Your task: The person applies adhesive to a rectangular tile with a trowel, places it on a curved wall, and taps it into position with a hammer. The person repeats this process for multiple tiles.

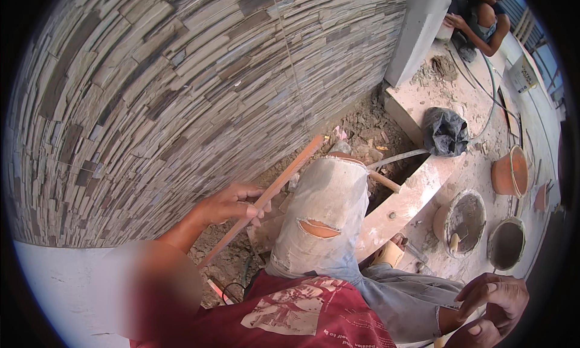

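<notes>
My left hand is closed around a long, narrow, orange-brown straight strip, which looks like wood. It slants upward from beside my body, its far end close to the stone-clad wall. At the lower right, by my bent right knee, is my right hand. Its fingers are loosely curled, with a gap to the thumb, and nothing shows between them. My left knee, in torn pale jeans, stands between the strip and a concrete ledge.
Rubble and soil lie along the wall's foot. To the right are a mortar-caked bucket with a tool handle in it, a dark-mouthed bucket, an orange bucket and a black plastic bag. Another person crouches beyond a pillar.
</notes>
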A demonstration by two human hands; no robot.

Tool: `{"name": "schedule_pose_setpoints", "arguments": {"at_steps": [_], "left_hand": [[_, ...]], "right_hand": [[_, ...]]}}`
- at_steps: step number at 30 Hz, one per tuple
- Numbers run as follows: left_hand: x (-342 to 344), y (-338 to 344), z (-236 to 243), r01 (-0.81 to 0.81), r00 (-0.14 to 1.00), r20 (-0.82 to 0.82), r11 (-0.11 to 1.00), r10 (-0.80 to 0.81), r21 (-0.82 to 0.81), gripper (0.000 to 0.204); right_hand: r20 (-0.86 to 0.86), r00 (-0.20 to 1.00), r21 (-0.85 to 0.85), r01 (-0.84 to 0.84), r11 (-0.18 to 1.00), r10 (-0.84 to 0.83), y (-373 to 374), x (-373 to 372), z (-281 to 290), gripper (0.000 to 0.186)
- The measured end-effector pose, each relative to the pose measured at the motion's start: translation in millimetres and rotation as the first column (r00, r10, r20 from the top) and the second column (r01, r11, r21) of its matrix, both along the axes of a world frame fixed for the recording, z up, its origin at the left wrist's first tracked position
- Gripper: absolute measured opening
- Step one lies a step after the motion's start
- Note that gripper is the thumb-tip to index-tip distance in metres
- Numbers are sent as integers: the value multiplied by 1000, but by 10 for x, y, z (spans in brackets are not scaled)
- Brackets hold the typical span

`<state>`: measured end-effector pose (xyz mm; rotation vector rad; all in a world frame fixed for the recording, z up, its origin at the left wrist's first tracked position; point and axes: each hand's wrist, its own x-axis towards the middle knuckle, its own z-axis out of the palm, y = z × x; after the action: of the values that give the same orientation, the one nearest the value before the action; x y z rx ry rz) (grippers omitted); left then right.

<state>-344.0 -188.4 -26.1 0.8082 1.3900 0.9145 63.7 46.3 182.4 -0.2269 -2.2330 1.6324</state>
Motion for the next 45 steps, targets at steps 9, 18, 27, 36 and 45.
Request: {"name": "schedule_pose_setpoints", "arguments": {"at_steps": [9,18,27,36,45], "left_hand": [[502,979,301,-122,682,730,978,-39,166,77],[1350,2202,270,-66,69,983,983,-170,174,72],[1505,2826,-119,-40,513,857,999,40,-23,56],[1823,3046,-743,-92,-228,973,995,-47,26,64],[2012,3183,-1015,-204,-280,956,967,88,-149,52]], "right_hand": [[-469,858,-63,-269,961,210,-194,-265,93,43],[-320,947,-37,-14,999,2,118,241,12,27],[232,825,466,370,804,-515,871,-65,-844,24],[420,765,558,207,803,-489,1080,-127,-1083,27],[547,704,510,148,847,-453,1112,-117,-1160,30]]}}
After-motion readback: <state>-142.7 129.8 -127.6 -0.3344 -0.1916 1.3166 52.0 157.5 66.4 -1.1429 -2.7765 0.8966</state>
